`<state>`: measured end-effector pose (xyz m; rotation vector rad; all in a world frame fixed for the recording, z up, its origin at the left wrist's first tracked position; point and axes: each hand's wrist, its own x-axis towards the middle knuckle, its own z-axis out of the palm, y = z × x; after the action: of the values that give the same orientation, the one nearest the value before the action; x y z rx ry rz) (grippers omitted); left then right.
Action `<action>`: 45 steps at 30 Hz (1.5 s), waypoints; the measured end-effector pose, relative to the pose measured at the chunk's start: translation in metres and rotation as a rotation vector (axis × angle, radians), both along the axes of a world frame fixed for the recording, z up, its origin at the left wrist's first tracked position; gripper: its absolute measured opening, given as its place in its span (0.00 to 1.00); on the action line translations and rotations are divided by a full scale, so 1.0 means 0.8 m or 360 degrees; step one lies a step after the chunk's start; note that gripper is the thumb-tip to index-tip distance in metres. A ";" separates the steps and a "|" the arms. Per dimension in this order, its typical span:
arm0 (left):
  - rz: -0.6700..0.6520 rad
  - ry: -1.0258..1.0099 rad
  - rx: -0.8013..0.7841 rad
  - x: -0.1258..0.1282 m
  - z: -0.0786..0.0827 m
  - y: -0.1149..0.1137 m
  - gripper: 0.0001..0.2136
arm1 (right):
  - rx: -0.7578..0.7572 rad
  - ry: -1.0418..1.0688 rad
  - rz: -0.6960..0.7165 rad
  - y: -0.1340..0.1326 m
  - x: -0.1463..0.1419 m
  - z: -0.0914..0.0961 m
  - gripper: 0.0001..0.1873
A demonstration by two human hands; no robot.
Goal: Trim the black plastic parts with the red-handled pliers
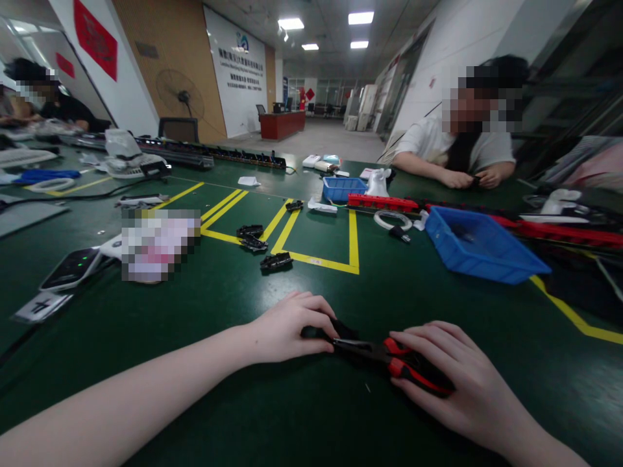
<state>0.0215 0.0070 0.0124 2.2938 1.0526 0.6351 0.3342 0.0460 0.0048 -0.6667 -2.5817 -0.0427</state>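
While the right hand grips needle-nose pliers at lower centre, the left hand pinches a black part, probably light, stiff, best held edgewise

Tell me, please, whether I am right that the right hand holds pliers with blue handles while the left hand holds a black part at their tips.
Not quite: in the head view the handles are red and black, not blue. The rest stands: the right hand holds the pliers while the left hand holds a black part at their tips.
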 end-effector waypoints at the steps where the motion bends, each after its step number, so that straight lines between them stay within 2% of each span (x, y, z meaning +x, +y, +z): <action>1: 0.0002 0.0002 -0.0004 0.000 0.000 0.000 0.07 | -0.0006 -0.0002 -0.0003 0.000 0.000 0.000 0.26; 10: -0.0018 0.0019 0.0009 -0.001 0.000 0.001 0.07 | 0.0010 -0.0014 0.0008 0.001 0.001 0.004 0.25; 15: -0.0013 0.0026 0.0012 -0.001 0.000 0.001 0.08 | -0.0060 0.0113 -0.0083 -0.003 0.001 0.000 0.21; 20: -0.0005 0.0033 0.0026 -0.001 0.000 0.000 0.08 | -0.0030 0.0149 -0.0108 -0.003 0.000 -0.002 0.22; 25: 0.0009 0.0044 0.0063 -0.001 -0.002 0.000 0.08 | 0.0105 0.0073 -0.0025 0.002 0.001 0.002 0.27; 30: 0.0011 0.0039 0.0068 -0.001 -0.003 0.000 0.08 | 0.0101 0.0066 -0.0048 0.001 0.001 0.000 0.26; 35: 0.0017 0.0022 0.0070 -0.001 -0.002 -0.001 0.07 | 0.0186 -0.0019 0.0030 0.000 -0.003 0.005 0.25; 45: 0.0019 -0.0001 0.0053 -0.003 -0.002 -0.001 0.08 | 0.0108 0.0018 0.0017 -0.003 -0.005 0.004 0.24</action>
<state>0.0195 0.0061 0.0106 2.3172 1.0639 0.6630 0.3304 0.0434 0.0081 -0.6263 -2.5605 -0.1218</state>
